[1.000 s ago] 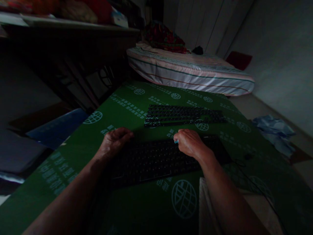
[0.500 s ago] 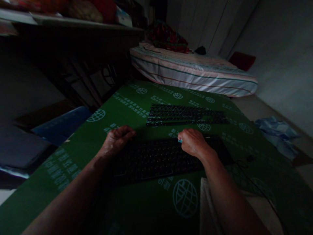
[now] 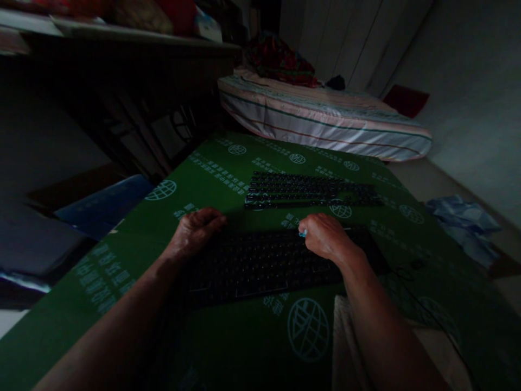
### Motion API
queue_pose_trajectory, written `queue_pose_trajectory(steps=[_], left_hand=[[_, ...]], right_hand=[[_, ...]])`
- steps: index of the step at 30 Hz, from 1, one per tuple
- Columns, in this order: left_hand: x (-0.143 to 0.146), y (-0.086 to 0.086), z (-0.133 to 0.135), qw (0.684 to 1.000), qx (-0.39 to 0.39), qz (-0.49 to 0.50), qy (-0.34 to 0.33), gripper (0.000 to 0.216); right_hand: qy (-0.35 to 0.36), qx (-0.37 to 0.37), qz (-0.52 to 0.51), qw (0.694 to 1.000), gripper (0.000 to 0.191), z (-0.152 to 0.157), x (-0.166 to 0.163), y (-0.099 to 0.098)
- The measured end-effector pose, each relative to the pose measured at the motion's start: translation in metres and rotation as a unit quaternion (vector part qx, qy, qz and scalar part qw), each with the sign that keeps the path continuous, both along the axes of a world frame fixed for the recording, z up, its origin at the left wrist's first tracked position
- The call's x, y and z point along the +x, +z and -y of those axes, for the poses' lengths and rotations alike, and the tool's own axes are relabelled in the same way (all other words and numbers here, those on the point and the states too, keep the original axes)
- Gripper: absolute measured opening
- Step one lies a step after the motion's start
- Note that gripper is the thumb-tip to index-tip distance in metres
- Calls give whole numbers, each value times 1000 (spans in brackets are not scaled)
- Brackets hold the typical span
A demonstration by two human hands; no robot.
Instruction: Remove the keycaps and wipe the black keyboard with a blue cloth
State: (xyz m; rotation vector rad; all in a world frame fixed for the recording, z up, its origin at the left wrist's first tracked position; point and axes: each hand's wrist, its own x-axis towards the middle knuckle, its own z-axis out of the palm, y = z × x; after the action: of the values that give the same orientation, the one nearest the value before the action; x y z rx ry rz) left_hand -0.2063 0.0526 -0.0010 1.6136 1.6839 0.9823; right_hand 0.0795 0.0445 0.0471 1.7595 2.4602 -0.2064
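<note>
A black keyboard (image 3: 260,266) without keycaps lies on the green patterned table. At its far left corner, my left hand (image 3: 199,225) is closed, with fingers curled against the corner; the exact contact is dim. Over the far edge of the keyboard, right of its middle, my right hand (image 3: 323,233) makes a fist. A small light-blue thing (image 3: 302,234) pokes out of that fist; most of it is hidden, so its kind cannot be told. Behind the keyboard, loose black keycaps (image 3: 293,187) lie in rows.
The keyboard's cable (image 3: 431,315) runs off to the right. A pale cloth (image 3: 342,336) lies under my right forearm. Past the green table (image 3: 244,347) stands a bed (image 3: 325,119). A dark desk (image 3: 163,43) rises at the left, and a bluish crumpled bag (image 3: 464,220) sits at the right.
My right hand has shifted very slightly to the right along the far edge of the keyboard, still closed on the light-blue thing. The left hand stays in place.
</note>
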Motion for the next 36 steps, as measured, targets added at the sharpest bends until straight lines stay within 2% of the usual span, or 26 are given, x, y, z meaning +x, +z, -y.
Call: queue_pose_trajectory(steps=[4, 19, 28, 36], left_hand=[[-1, -1, 0, 1000, 7, -3, -5, 26], [-2, -3, -2, 1000, 0, -7, -7, 27], [1, 3, -1, 1000, 6, -27, -6, 25], [0, 1, -1, 1000, 1, -13, 4, 25]], right_hand=[[3, 16, 8, 1000, 35, 0, -2, 1], [15, 3, 15, 1000, 34, 0, -3, 1], [14, 16, 12, 1000, 35, 1, -4, 1], [7, 5, 22, 1000, 35, 1, -1, 4]])
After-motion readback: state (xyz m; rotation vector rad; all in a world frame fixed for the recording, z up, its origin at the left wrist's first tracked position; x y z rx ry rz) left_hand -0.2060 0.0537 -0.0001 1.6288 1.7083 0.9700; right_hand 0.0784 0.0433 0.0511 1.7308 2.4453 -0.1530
